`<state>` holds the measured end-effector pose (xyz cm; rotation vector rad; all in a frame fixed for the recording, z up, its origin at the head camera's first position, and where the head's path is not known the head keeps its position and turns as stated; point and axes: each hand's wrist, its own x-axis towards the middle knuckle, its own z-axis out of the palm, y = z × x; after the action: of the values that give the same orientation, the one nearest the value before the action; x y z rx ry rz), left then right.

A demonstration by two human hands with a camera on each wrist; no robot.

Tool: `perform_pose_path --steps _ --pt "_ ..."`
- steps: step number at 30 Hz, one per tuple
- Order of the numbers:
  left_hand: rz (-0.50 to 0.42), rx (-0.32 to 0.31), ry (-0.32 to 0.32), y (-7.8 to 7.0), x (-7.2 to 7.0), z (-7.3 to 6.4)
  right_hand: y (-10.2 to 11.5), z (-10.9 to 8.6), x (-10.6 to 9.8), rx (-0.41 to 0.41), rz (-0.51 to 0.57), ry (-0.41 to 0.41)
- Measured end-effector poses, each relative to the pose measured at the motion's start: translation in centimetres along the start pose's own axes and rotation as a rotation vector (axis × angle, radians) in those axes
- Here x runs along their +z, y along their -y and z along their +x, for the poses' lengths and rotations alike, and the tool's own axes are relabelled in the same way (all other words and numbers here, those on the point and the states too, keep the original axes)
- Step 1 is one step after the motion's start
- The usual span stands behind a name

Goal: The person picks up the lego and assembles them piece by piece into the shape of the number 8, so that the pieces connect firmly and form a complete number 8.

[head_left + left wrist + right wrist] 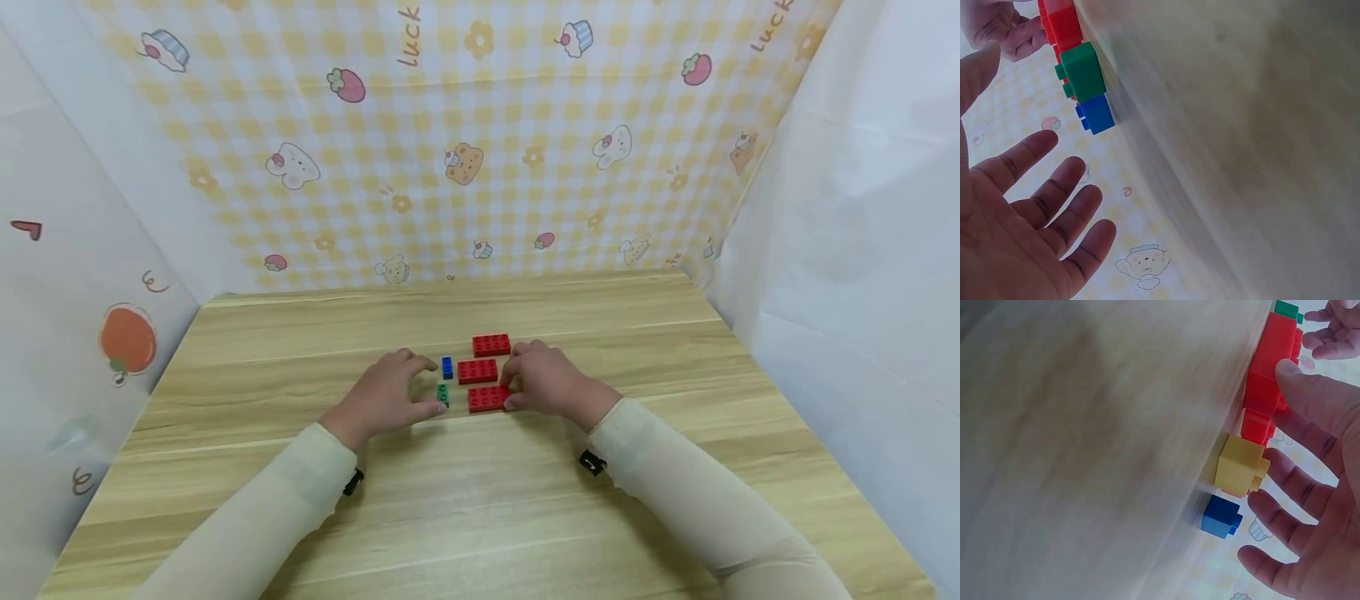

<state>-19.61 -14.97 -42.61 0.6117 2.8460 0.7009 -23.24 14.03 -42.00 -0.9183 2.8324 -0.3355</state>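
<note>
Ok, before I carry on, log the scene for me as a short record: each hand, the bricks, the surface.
Left hand: open, holding nothing, thumb close to the green brick
Right hand: thumb and forefinger at the right end of the nearest red brick; firm grip unclear
Other red: middle red brick, farthest red brick
Beyond green: blue brick
Right wrist view only: yellow brick, second blue brick
Surface: wood-grain table
</note>
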Motion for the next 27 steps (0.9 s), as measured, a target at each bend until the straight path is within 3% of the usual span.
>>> perform_pose_path --steps 27 --pt "-0.001 -0.116 0.088 -0.7 0.5 1.6 0.5 0.1 -0.2 0.021 -0.019 0.004"
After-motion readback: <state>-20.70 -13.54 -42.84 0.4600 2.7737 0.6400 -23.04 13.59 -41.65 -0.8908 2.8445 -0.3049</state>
